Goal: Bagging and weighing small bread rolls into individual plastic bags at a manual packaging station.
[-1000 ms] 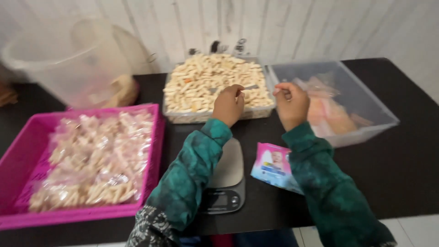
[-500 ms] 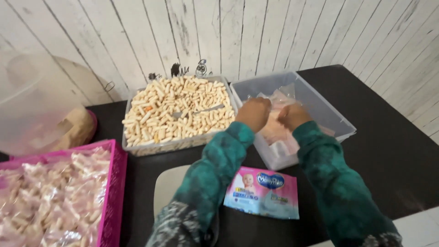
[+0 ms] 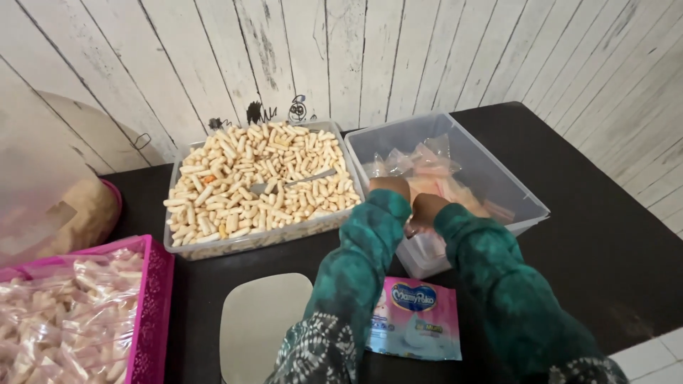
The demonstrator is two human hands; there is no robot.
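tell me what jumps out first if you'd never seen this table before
The clear tub heaped with pale finger-shaped snacks sits at the middle back of the black table. Right of it, the left hand and right hand meet over a second clear tub of thin plastic bags. At the left edge a bright pink tray holds filled bags.

Clear plastic bin [image 3: 523, 206]; matt black table [image 3: 612, 249]; glossy bags [image 3: 427, 171].
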